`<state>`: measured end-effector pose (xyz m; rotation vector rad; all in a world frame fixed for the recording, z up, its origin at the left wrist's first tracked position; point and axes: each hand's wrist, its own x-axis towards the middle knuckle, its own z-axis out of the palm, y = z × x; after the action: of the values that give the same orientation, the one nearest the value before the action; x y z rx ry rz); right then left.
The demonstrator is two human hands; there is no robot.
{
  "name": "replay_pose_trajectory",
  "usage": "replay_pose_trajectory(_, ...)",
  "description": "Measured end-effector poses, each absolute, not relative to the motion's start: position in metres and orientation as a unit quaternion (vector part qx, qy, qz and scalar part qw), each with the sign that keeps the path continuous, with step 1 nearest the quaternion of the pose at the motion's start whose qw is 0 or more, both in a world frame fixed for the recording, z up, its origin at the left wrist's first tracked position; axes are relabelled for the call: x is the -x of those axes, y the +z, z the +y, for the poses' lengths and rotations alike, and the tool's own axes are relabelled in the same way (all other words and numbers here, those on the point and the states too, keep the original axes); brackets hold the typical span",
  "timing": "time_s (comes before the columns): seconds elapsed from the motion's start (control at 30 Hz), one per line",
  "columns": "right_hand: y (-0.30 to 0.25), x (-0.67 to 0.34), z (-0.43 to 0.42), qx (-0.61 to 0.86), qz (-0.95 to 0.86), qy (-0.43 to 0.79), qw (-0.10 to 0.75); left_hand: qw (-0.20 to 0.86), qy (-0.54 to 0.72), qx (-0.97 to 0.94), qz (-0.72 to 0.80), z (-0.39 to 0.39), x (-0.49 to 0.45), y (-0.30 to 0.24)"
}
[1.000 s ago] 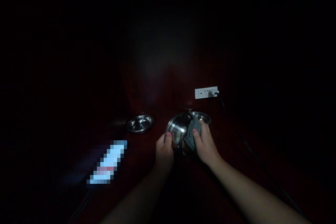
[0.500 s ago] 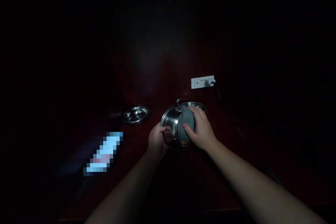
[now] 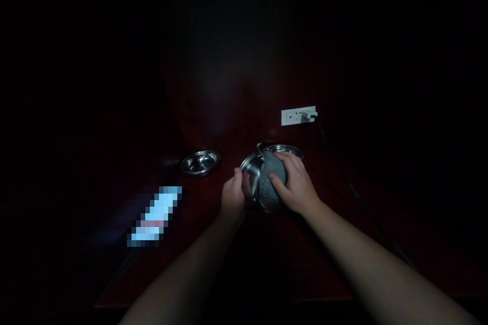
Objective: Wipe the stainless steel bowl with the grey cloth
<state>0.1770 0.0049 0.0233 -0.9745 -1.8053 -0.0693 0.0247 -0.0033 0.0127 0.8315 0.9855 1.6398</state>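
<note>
A shiny steel bowl [image 3: 251, 177] is held tilted on its side above the dark red table. My left hand [image 3: 233, 195] grips its rim on the left, thumb pointing up and the other fingers mostly hidden. Against the bowl's outer base, my right hand [image 3: 297, 177] presses a grey-green cloth [image 3: 276, 183] with a checked edge, its fingers curled over the cloth. One corner of the cloth sticks up above the bowl. Behind them, partly covered, lies a second round steel dish [image 3: 284, 149].
Another shallow steel dish [image 3: 200, 163] rests to the left. Nearer on that side lies a lit, pixelated screen [image 3: 156, 217]. A white wall socket [image 3: 298, 116] holds a plug, and a dark cable [image 3: 354, 190] runs down the right side. Most surroundings are dark.
My left thumb has lifted from lying across the bowl to pointing up at its rim. The bowl has turned slightly, with the cloth still pressed on it. The view has shifted a little.
</note>
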Motion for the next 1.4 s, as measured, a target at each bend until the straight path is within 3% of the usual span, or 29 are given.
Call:
replay_pose_trajectory(0.3,0.020,-0.179,0.011,0.438,-0.726,-0.025,0.529,0.493,0.701,-0.345,0.383,0.001,-0.022,0.008)
replay_pose_trajectory(1.1,0.009,-0.173,0.019,0.498,-0.644,0.238,0.530,0.440,0.709,-0.408,0.370,-0.001,-0.021,0.007)
replay_pose_trajectory(1.4,0.013,-0.181,0.024,0.538,-0.671,0.186,0.475,0.474,0.696,-0.389,0.374,-0.005,-0.023,0.012)
